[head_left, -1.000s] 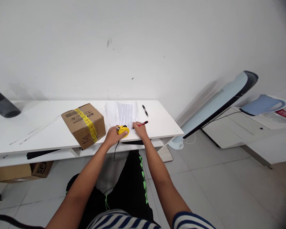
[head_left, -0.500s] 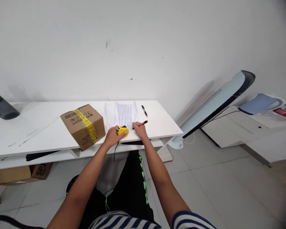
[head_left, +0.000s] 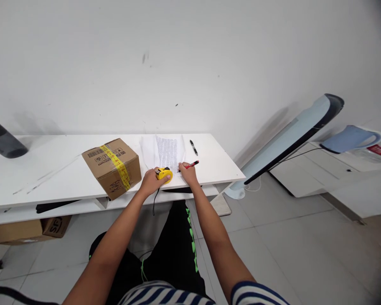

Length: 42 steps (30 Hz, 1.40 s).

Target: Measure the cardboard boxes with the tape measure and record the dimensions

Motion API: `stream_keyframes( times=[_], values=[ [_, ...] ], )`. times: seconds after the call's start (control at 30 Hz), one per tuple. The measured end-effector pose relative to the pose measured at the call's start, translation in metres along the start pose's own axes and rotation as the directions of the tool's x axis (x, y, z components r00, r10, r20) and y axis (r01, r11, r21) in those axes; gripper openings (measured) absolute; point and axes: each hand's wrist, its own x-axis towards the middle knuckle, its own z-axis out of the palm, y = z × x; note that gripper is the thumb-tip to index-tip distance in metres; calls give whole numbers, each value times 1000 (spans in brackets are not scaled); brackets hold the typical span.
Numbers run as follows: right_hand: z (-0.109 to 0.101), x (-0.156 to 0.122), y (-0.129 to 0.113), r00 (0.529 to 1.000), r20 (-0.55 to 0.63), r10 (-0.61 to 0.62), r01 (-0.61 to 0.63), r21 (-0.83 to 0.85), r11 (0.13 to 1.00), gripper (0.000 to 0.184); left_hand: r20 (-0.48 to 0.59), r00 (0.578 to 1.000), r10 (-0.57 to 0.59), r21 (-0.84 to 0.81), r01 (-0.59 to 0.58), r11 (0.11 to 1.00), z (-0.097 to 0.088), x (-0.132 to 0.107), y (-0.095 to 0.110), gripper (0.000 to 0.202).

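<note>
A yellow tape measure (head_left: 165, 175) with a black strap is gripped in my left hand (head_left: 150, 182), at the front edge of the white table (head_left: 216, 165). My right hand (head_left: 188, 173) is closed around a red and black pen (head_left: 193, 164), its tip down at the lower right of the paper. That paper (head_left: 167, 152) is crumpled and covered with dense writing; its lower edge is partly behind my hands. A second pen (head_left: 193, 147), black, lies to the right of the sheet. Left of my left hand sits a taped cardboard box (head_left: 111, 163).
A dark bottle (head_left: 4, 140) stands at the table's far left. Below is a shelf, with another cardboard box (head_left: 31, 231) under it. To the right, a tall light-blue panel with a black edge (head_left: 288, 137) leans beside a white cabinet (head_left: 330, 169) bearing a blue item (head_left: 349, 139).
The whole view has shifted slightly, so everything appears a little further right. Both hands keep their holds on the tape measure and the pen.
</note>
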Motion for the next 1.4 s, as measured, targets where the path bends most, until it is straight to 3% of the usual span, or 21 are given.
stream_keyframes(
  times=[0.9,1.1,1.27,1.4],
  values=[
    [0,1,5,1000,-10,15,-15,16,1000,33,1,1000,-6,8,6,1000,-1,0,2,41],
    [-2,1,0,998,-70,9,-6,36,999,45,-2,1000,-9,3,9,1000,-2,-1,2,41],
    [-1,4,7,992,-81,-94,93,-8,996,40,-3,1000,1,-15,-1,1000,-2,-1,3,41],
    [3,13,18,992,-5,-126,125,-81,989,62,-12,1000,-19,-17,18,1000,-2,-2,3,41]
  ],
)
